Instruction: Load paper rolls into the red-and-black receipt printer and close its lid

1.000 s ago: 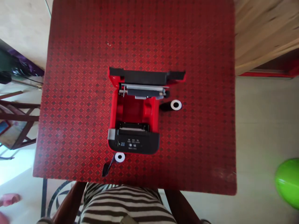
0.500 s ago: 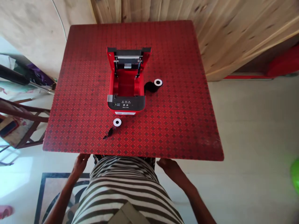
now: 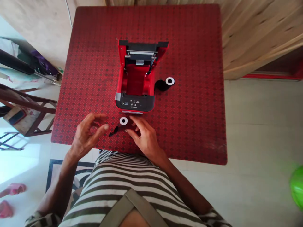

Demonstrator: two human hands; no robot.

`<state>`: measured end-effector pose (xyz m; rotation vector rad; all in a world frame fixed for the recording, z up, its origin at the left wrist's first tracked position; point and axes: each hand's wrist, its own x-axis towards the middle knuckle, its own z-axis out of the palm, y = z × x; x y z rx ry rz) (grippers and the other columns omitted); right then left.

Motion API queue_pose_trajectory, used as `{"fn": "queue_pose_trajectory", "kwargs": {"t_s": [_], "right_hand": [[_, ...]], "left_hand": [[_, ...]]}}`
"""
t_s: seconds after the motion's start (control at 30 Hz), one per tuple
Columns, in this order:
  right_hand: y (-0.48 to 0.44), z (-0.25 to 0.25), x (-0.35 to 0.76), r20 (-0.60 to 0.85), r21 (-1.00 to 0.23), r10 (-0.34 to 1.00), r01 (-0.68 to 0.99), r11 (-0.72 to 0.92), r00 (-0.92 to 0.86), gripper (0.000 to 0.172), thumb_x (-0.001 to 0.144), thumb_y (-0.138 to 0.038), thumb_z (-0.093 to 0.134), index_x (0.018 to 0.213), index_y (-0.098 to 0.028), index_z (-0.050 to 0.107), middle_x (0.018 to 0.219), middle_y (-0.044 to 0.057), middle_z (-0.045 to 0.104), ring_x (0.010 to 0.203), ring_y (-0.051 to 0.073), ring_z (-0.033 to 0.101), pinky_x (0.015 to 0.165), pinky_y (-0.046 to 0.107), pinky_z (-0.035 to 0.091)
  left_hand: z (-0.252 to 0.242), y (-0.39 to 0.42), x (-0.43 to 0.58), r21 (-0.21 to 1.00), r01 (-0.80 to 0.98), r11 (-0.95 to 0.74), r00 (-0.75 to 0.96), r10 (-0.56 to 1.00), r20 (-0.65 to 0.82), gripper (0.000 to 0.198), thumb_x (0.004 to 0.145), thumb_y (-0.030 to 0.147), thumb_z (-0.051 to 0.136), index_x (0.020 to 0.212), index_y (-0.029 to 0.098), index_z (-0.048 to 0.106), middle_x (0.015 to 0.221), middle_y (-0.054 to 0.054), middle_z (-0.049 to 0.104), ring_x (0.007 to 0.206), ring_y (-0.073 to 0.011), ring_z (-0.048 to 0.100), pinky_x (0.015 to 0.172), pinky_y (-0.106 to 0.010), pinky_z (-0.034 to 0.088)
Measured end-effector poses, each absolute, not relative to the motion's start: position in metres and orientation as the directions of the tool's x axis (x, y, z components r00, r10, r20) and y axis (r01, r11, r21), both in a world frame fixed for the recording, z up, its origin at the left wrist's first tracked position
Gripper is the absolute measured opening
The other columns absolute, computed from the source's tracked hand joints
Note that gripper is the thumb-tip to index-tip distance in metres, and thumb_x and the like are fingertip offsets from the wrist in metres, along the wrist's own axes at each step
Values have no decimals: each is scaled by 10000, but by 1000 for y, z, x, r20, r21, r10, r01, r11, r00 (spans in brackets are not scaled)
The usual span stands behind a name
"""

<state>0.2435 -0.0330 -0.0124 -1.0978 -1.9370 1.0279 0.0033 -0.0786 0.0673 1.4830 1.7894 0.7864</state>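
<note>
On the red patterned table a red and black label printer stands with its lid raised, its inside bay bare. In front of it a small black ribbon roll with a white core end stands upright, its loose tail trailing to the lower left. My right hand is right beside this roll, thumb and forefinger apart; whether they touch it I cannot tell. Left of the roll, my left hand is open above the table, fingers curved and holding nothing. A second black ribbon roll stands right of the printer, its tail reaching the printer's side.
The table has its near edge against my striped shirt. Wooden panelling rises behind and to the right. At the left is a wooden chair with a phone on it. A person's pink-shod foot shows at lower left.
Both hands have risen from below the table's near edge to over the tabletop, either side of the front roll. The view has shifted, so the printer appears a little further right.
</note>
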Motion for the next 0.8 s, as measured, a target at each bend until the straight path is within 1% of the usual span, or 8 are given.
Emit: {"fn": "queue_pose_trajectory", "kwargs": {"t_s": [0.07,0.13,0.3,0.43,0.53,0.6,0.7,0.8], "right_hand": [[-32,-21,234,235,-842,883,369,394,-406,468,1026,-244,696,1487,-277,619,1345,116,763,1203,267,754,1089,456,630],[-30,-26,227,301,-816,863,358,453,-407,453,1040,-224,662,1488,-267,614,1344,116,764,1249,267,735,1114,451,616],[-29,-26,223,336,-807,840,331,490,-426,405,1037,-148,601,1418,-277,646,1230,82,792,1150,238,761,1038,417,640],[-31,14,247,300,-827,794,271,493,-529,367,1011,-132,634,1359,-247,647,1207,78,785,1121,211,753,1002,384,636],[-17,68,274,240,-797,744,311,518,-623,356,1019,-180,669,1367,-243,626,1194,69,768,1077,200,740,957,357,634],[3,101,286,268,-684,736,415,600,-621,417,1020,-184,680,1426,-236,601,1206,90,759,1074,226,725,955,379,624],[40,130,287,327,-370,683,576,729,-653,432,1027,-175,670,1451,-220,600,1181,116,768,1042,269,688,981,442,587],[71,131,269,241,-205,656,623,754,-715,361,1047,-173,626,1407,-183,619,1154,131,764,1051,290,659,978,456,564]], "left_hand": [[50,-74,14,769,635,68,-36,998,-59,503,940,557,786,1317,239,688,1132,-63,755,990,-197,728,866,-327,606],[36,-71,24,734,679,-21,31,1000,0,554,899,522,844,1337,234,664,1109,-52,743,952,-191,713,843,-324,614],[28,-72,37,737,670,-84,61,996,59,312,975,310,757,1265,224,676,1038,-24,763,856,-148,720,781,-263,616],[47,-79,31,816,571,-96,134,991,23,215,997,277,730,1208,237,721,989,-13,805,825,-138,763,781,-238,632],[60,-78,23,857,501,-116,212,977,8,196,1004,288,735,1192,236,739,1004,-28,826,873,-155,801,815,-246,651],[64,-69,18,860,485,-159,242,969,42,165,1011,311,730,1154,235,760,996,-39,829,885,-165,807,813,-257,656],[67,-49,14,812,537,-228,182,972,152,176,984,367,776,1095,230,775,954,-32,821,848,-160,792,795,-268,651],[69,-26,14,740,622,-257,58,957,284,124,997,351,759,1048,239,777,909,-9,810,798,-138,756,769,-268,630]]}}
